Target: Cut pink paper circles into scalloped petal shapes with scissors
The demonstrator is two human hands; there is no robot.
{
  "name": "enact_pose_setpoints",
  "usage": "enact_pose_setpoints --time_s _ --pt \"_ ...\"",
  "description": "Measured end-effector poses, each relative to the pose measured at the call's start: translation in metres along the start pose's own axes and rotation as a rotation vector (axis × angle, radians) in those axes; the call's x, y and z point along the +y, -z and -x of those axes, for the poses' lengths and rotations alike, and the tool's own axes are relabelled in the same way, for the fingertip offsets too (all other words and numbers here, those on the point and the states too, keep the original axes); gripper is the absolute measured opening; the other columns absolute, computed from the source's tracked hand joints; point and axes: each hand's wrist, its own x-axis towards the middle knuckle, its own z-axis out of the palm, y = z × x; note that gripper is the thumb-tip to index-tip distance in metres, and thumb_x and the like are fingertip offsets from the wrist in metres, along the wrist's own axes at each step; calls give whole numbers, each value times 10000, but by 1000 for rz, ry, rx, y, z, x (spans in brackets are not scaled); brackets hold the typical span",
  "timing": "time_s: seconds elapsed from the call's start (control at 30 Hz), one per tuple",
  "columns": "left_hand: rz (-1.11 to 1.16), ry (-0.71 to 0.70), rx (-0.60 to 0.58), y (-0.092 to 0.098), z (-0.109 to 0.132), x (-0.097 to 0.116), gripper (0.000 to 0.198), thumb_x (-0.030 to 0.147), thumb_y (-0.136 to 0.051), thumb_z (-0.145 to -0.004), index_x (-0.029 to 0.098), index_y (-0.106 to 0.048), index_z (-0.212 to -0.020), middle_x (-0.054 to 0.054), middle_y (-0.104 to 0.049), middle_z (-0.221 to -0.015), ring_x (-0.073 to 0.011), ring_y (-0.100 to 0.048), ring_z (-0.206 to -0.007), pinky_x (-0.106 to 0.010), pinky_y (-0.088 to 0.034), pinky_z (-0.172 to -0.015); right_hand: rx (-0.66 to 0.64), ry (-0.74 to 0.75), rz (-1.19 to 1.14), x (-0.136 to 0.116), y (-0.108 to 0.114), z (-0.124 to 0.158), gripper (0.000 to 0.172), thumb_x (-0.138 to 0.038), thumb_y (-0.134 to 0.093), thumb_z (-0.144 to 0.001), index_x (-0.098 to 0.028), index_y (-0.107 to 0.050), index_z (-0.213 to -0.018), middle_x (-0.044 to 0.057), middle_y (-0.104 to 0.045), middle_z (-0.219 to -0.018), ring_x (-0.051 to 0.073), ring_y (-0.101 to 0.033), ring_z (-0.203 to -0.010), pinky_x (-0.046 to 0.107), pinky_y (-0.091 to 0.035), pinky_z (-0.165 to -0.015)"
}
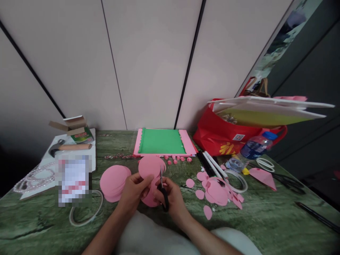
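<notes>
My left hand (136, 187) pinches a round pink paper circle (150, 166) by its lower edge, just above the table. In my right hand (171, 196) is a pair of scissors (164, 198) with black handles, its blades pointing away from me at the circle's right edge. More pink paper shows below the hands, partly hidden by them. A stack of pink paper circles (114, 182) lies to the left of my left hand. Right of my right hand is a loose pile of pink paper pieces (216, 191), some round, some petal-shaped.
Green sheets (162, 141) lie on pink paper at the back, with small pink rolled pieces (175, 159) before them. On the left are a hammer (71, 146), an opened box (81, 132) and a tape roll (86, 209). A red bag (212, 131), bottle (255, 148) and markers (212, 164) stand right.
</notes>
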Motion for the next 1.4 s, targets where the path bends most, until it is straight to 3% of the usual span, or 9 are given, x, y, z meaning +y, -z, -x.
enact_pose_setpoints --time_s 0.43,0.77,1.0,1.17,1.4 --pt "52 -23 3 2 -2 -3 335 319 -774 -551 132 -502 -494 74 -457 -369 -15 -319 -297 -151 -182 -319 -12 19 59 -1 0 1 347 -312 -774 -511 -191 -507 -697 -88 -509 -437 80 -459 -332 164 -350 -322" --pt "157 -27 -67 1 0 -2 285 376 -703 -658 150 -539 -603 49 -544 -473 -48 -414 -332 -163 -287 -319 -31 36 97 9 0 2 339 -329 -758 -537 -194 -483 -683 -96 -500 -396 68 -431 -298 147 -290 -293" --pt "-23 10 -18 2 -4 -5 401 362 -728 -596 134 -476 -384 54 -413 -307 -28 -323 -305 -174 -215 -338 -58 5 69 10 -4 1 326 -308 -756 -529 -190 -490 -676 -95 -506 -377 66 -427 -315 144 -302 -318" --pt "-89 25 35 4 -6 -5 380 369 -723 -571 152 -465 -397 76 -373 -292 -26 -273 -301 -185 -158 -338 23 -64 75 0 -4 -4 362 -245 -785 -437 -189 -501 -655 -108 -495 -404 57 -410 -342 157 -344 -348" --pt "-60 27 32 4 -7 -5 333 322 -747 -542 148 -484 -435 83 -389 -312 -26 -281 -318 -177 -170 -345 15 -60 91 2 -1 -5 352 -258 -782 -446 -188 -511 -660 -107 -467 -417 55 -384 -352 150 -314 -336"
